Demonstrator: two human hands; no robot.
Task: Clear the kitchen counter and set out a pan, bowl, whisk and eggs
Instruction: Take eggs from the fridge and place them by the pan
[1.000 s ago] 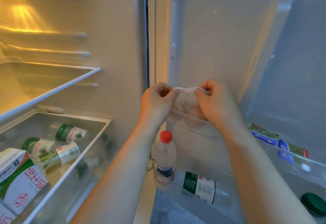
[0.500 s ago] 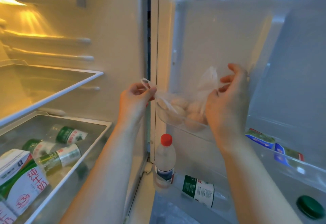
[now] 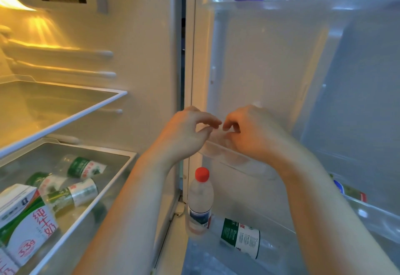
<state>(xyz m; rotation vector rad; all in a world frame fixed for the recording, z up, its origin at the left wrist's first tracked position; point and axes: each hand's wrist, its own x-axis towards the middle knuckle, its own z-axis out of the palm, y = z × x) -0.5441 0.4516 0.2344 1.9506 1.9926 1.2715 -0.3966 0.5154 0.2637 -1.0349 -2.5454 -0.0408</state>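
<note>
Centre frame: left hand (image 3: 184, 131) and right hand (image 3: 255, 136) meet above the transparent plastic fridge-door shelf (image 3: 238, 163). Each grip pinches the thin clear plastic bag of eggs (image 3: 217, 133), which sits blurred in that shelf.

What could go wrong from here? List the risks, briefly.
1. The left hand and right hand seem to pinch only the thin bag. The film could tear or slip and drop its contents, probably eggs, though blur hides them.
2. The bag sits behind the door shelf, so lifting it could knock it on the rim.
3. A bottle stands just below, and anything dropped could hit it.
</note>
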